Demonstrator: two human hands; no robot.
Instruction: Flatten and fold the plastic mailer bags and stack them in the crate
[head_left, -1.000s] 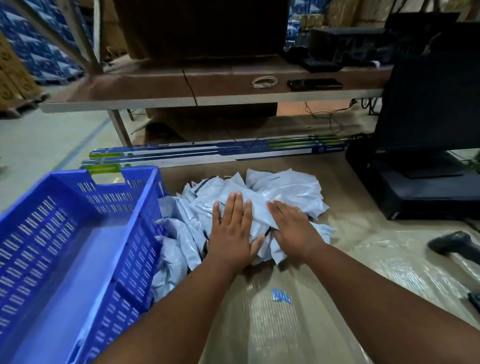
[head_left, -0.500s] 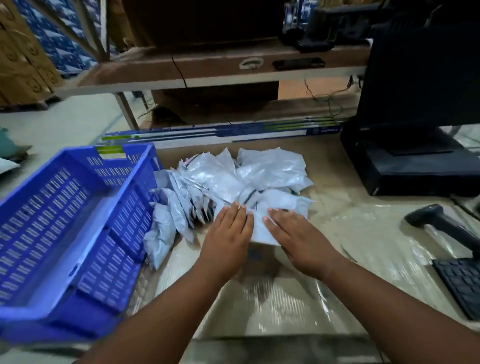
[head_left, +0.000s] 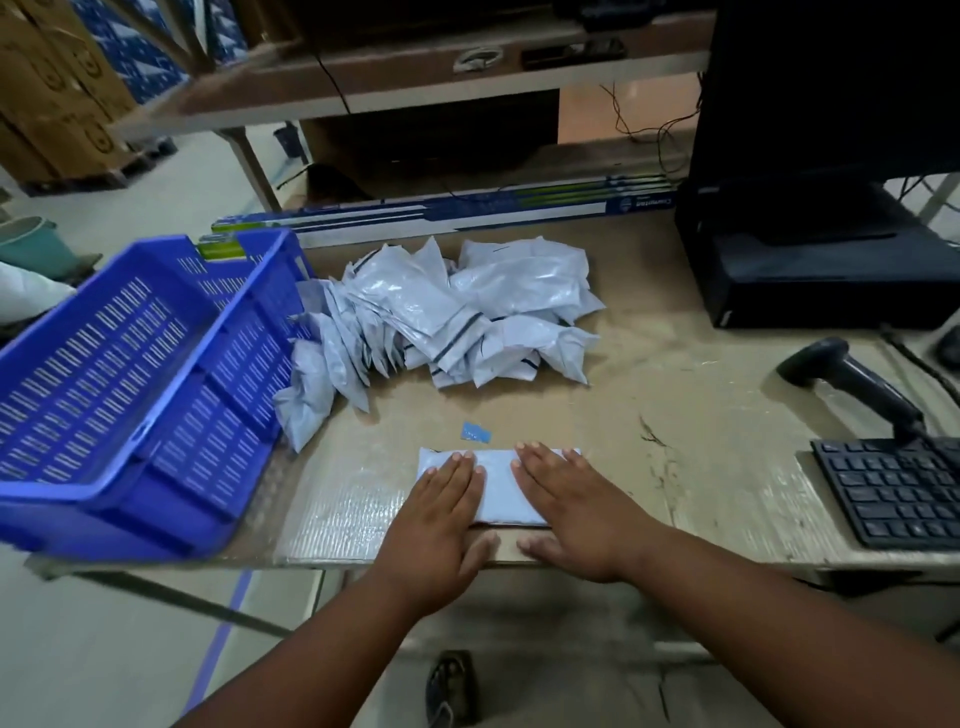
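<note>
1. Mailer bag (head_left: 501, 486), white, lies flat at the near edge of the counter (head_left: 701, 415), directly in front of the person.
2. Left hand (head_left: 441, 525) rests palm-down on the bag's left part; its fingers (head_left: 457, 470) are straight and close together, holding nothing.
3. Right hand (head_left: 571, 509) rests palm-down on the bag's right part, fingers likewise straight and flat. Both thumbs lie at the counter's near edge, below the bag.
4. Pile of mailer bags (head_left: 457, 312), crumpled and unsorted, sits farther back on the counter, well apart from the flattened bag.
5. Blue crate (head_left: 130, 405) stands at the left, tilted, overhanging the counter's left edge. The pile's left side touches its perforated wall. No bags are visible inside it.
6. Small blue scrap (head_left: 476, 432) lies on the counter between the pile and the flattened bag.
7. Barcode scanner (head_left: 852, 379) and black keyboard (head_left: 893, 488) occupy the right side; the scanner stands just behind the keyboard.
8. Black monitor (head_left: 831, 93) stands at the rear right on a black unit (head_left: 831, 275).
9. Long flat boxes (head_left: 467, 210) with blue and green print lie along the counter's far edge, behind the pile.
</note>
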